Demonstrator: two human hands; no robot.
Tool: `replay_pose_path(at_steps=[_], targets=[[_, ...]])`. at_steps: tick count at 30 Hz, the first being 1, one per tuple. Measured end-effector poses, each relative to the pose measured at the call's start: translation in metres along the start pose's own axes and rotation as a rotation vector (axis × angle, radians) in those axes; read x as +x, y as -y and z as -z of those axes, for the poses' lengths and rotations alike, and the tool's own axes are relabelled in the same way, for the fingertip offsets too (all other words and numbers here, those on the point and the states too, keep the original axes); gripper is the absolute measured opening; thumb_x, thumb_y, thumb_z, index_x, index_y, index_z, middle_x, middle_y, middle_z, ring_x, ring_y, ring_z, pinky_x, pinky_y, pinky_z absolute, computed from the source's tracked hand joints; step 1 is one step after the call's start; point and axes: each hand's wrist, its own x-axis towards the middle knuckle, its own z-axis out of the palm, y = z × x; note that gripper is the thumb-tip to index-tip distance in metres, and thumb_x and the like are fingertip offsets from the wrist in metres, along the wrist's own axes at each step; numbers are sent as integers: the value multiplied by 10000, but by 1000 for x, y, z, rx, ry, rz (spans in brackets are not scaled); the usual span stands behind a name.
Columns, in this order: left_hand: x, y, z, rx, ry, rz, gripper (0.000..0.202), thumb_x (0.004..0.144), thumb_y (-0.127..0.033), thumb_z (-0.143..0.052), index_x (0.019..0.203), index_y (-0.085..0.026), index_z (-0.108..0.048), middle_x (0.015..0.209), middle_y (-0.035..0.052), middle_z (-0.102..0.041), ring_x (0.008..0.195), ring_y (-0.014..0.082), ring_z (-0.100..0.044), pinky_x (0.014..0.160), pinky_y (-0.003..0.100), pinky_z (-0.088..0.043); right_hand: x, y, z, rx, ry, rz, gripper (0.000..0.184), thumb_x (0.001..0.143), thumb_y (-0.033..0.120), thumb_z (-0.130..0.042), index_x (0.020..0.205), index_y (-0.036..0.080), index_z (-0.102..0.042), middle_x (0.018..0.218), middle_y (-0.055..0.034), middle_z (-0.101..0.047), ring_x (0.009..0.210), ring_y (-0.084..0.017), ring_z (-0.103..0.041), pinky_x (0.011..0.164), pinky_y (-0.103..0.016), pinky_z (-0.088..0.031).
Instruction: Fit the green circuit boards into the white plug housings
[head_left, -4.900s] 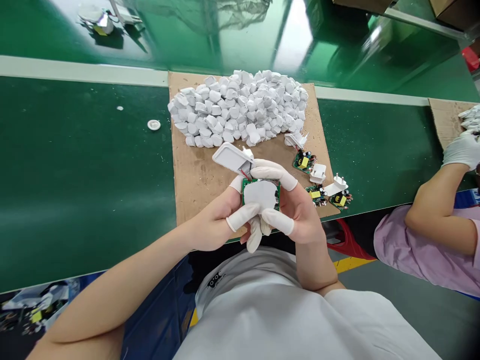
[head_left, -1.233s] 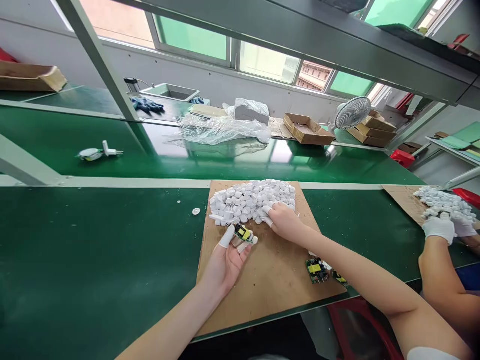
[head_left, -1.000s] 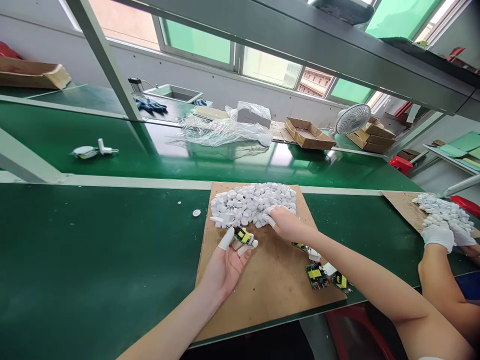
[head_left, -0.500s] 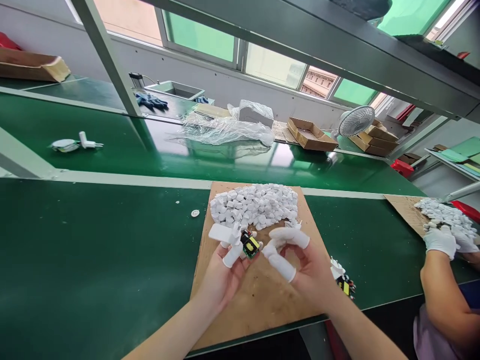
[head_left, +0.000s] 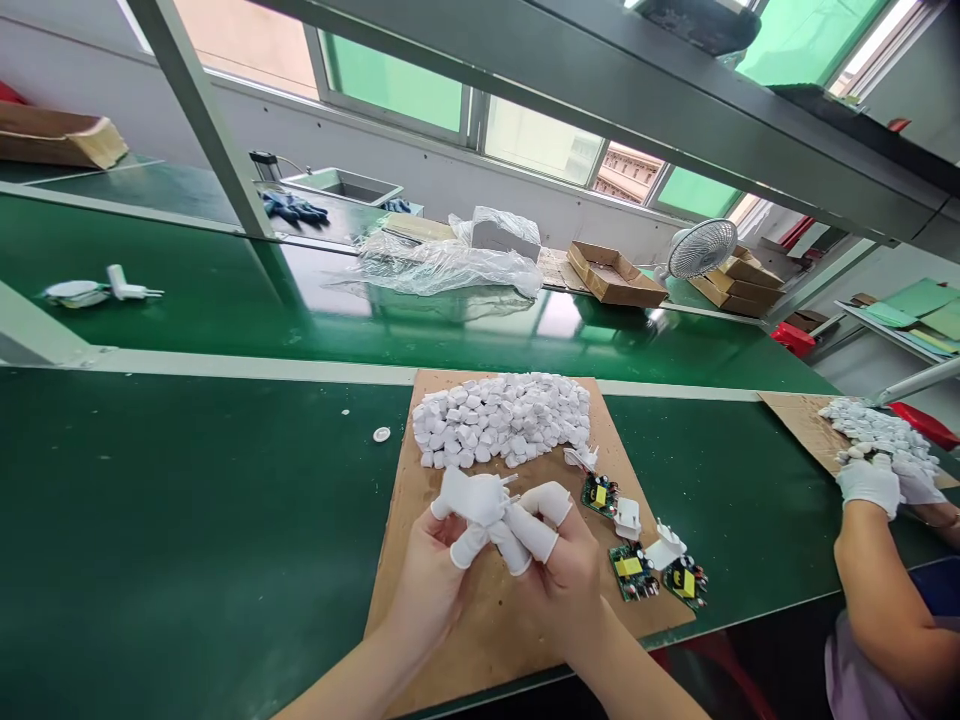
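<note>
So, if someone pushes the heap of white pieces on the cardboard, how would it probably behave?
The heap of white pieces would probably spread rather than move as one block, since it looks loosely piled. Single pieces are likely light, each being far smaller than the left hand. They may slide more than roll, as many look flat-sided.

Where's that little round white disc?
In the head view, the little white disc lies left of centre on the green table, just past the left edge of the cardboard sheet, near the heap of white pieces.
</note>
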Motion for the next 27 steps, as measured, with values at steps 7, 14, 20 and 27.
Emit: replay_pose_path(at_steps=[7,14,20,27], targets=[[0,-7,-5,-143,-3,56,600,267,-414,-1166,711,-202,-822,635,-15,-757,535,121,-666,506,200,-546,4,3,4,0,159,43,637,1087,172,-619,1697,316,-506,1143,-118,-734,939,-253,-748,771,-365,-690],[2,-7,0,-102,4,-1,555,293,-258,-1162,729,-198,-825,609,-31,-735,502,84,-608,488,160,-491,6,-3,7,-104,257,145,652,1056,111,-534,1680,303,-516,1230,-155,-730,990,-286,-736,768,-395,-679],[1,-5,2,-122,7,19,520,367,-296,-1149,743,-200,-803,639,-49,-723,483,75,-576,443,161,-455,12,-6,21,127,370,6,654,1139,262,-563,1760,321,-369,1470,-150,-659,1350,-297,-692,1076,-428,-675],[-1,-7,8,-52,77,41,526,383,-411,-1158,682,-197,-784,622,-38,-712,489,72,-562,487,190,-463,2,-20,9,219,340,69,626,1137,273,-623,1728,342,-429,1611,-154,-614,1472,-305,-658,1162,-439,-642]])
